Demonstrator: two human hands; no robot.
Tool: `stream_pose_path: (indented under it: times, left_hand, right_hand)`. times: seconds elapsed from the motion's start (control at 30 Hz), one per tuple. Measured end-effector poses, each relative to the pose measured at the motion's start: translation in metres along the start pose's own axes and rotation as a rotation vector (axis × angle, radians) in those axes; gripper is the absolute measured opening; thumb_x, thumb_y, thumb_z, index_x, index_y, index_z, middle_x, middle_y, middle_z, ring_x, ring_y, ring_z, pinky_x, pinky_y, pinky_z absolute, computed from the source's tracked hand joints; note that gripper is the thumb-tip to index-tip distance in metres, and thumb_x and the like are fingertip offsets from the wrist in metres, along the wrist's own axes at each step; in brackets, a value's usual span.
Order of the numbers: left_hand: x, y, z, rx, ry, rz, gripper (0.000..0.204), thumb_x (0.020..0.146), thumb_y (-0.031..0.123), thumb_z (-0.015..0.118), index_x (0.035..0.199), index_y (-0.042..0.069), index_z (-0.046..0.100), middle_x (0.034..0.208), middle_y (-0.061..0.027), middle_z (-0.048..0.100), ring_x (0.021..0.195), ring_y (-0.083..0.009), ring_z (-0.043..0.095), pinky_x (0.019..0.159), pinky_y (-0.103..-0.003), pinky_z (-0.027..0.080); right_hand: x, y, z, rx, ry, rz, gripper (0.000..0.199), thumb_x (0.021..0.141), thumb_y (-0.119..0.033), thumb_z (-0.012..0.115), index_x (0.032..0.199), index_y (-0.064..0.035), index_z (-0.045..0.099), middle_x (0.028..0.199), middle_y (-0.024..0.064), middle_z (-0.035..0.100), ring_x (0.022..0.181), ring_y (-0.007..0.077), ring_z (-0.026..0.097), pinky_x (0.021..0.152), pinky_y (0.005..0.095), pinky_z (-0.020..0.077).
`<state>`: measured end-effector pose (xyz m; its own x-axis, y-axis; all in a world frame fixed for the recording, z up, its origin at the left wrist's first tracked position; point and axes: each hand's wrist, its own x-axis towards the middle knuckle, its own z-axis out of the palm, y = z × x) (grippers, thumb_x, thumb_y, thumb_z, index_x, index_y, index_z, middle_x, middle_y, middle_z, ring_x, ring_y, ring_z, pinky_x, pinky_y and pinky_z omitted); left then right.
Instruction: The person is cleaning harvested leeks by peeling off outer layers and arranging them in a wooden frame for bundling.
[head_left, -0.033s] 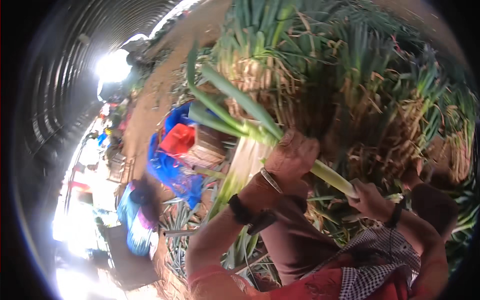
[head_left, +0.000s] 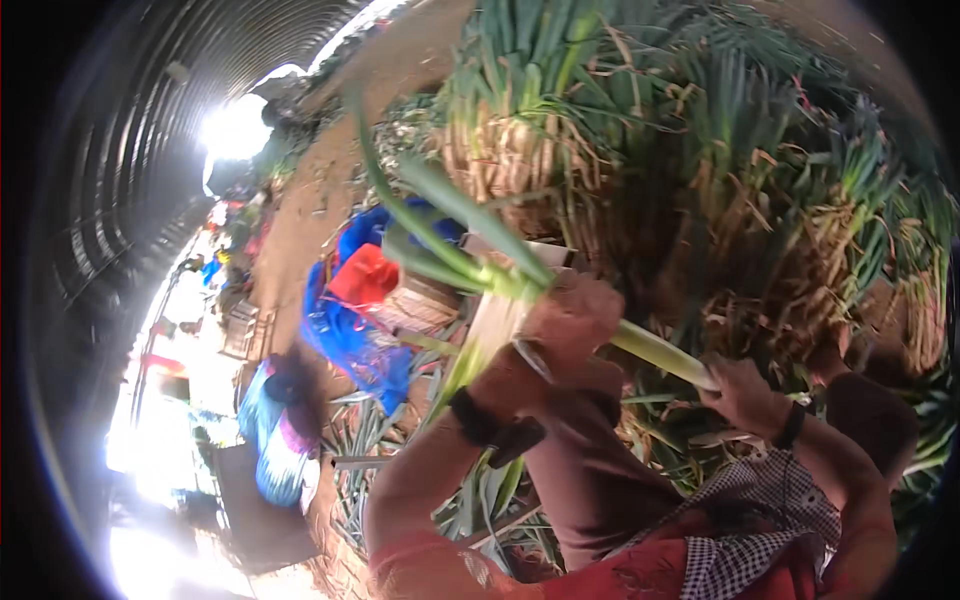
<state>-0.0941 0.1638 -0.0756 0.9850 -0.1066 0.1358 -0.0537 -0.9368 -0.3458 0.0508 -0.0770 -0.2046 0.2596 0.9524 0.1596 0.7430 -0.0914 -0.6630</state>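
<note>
A long leek (head_left: 655, 355) stretches across in front of me, its green leaves fanning out to the upper left and its pale stalk pointing lower right. My left hand (head_left: 575, 318) is closed round the stalk just below the leaves. Farther down, my right hand (head_left: 745, 398) grips the pale end, whose tip is hidden by the fingers. A shiny metal piece (head_left: 532, 360) shows at the left wrist; whether it is a bangle or a blade, I cannot tell. Beneath the leaves lies a pale bundle of leek stalks or a board (head_left: 490, 330), partly covered.
Upright bundles of leeks (head_left: 520, 150) stand along the far side and right. To the left are a blue plastic sheet (head_left: 350, 335), a red bag (head_left: 363, 275) and a cardboard box (head_left: 420, 300). Another person (head_left: 275, 430) is at the far left, near loose leeks (head_left: 365, 450).
My left hand has shifted slightly left and nearer, and the leek's leaves have swung left with it. The right hand stays about where it was on the stalk.
</note>
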Motion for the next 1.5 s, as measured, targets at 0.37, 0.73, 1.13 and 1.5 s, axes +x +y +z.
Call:
stream_pose_path:
  times: [0.37,0.73,1.13,1.5]
  left_hand:
    - [-0.323,-0.094,-0.03,0.366,-0.486,-1.255,0.031,0.08,0.038,0.069,0.086,0.008,0.065,0.079,-0.0151,0.068,0.076,-0.0349,0.068,0.066,-0.048,0.053]
    - [-0.334,-0.023,0.13,-0.458,-0.58,-1.35,0.055,0.069,0.05,0.076,0.101,0.007,0.068,0.086,-0.0194,0.069,0.082,-0.0377,0.066,0.072,-0.046,0.051]
    - [-0.334,0.02,0.168,-0.621,-0.252,-1.246,0.039,0.089,0.03,0.064,0.119,0.004,0.061,0.097,-0.0199,0.068,0.09,-0.0353,0.067,0.077,-0.04,0.052]
    - [-0.32,0.005,0.198,-0.21,-0.274,-0.888,0.058,0.083,0.03,0.068,0.134,0.008,0.049,0.117,-0.0163,0.053,0.105,-0.0378,0.053,0.087,-0.045,0.045]
  right_hand:
    - [0.013,0.133,0.019,-0.283,-0.03,0.149,0.033,0.083,-0.008,0.055,0.116,-0.0019,0.053,0.099,0.0206,0.061,0.099,0.041,0.056,0.085,0.05,0.0439]
    - [0.047,0.133,0.077,0.053,-0.582,0.283,0.04,0.081,-0.006,0.055,0.121,-0.0028,0.053,0.103,0.0175,0.062,0.104,0.0358,0.057,0.093,0.0457,0.0448]
    - [0.074,0.127,0.146,-0.133,-0.512,-0.081,0.024,0.087,-0.02,0.055,0.099,0.0,0.049,0.089,0.0193,0.056,0.091,0.0386,0.055,0.08,0.0466,0.043]
    - [0.165,0.078,0.243,0.377,-0.311,0.052,0.039,0.087,-0.016,0.056,0.123,-0.0047,0.047,0.107,0.0185,0.062,0.099,0.036,0.061,0.087,0.0438,0.0461]
